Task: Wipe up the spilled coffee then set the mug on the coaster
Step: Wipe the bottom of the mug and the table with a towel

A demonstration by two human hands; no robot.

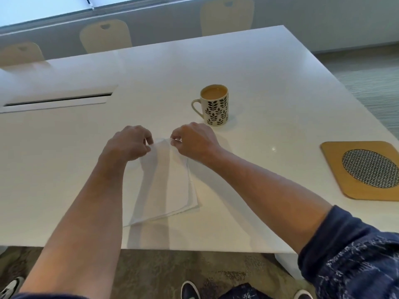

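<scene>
A cream mug with a black leaf pattern stands upright on the white table, full of milky coffee, handle to the left. A white paper napkin lies flat in front of it. My left hand and my right hand each pinch the napkin's far edge at its two corners. The tan coaster with a woven oval centre lies at the table's right edge. I cannot make out spilled coffee on the white surface.
A cable slot with a raised flap is set in the table at the left. Three pale chairs stand along the far side. The table's near edge runs just below the napkin, with shoes on the floor beneath.
</scene>
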